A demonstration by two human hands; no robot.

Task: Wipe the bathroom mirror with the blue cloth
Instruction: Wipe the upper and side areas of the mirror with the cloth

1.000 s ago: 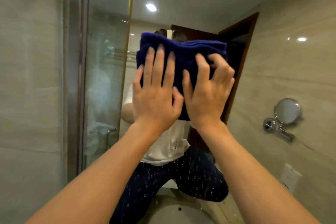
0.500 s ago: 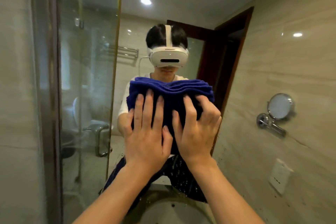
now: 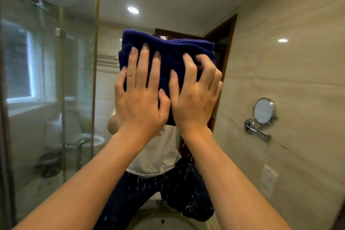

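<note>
A round chrome shaving mirror on a jointed arm is fixed to the beige tiled wall, with a white wall socket below it

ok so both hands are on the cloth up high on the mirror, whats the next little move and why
Probably slide the blue cloth straight down the mirror. The left hand presses it flat and the right hand bunches it near the top, while water droplets dot the glass lower down, unwiped.
</note>
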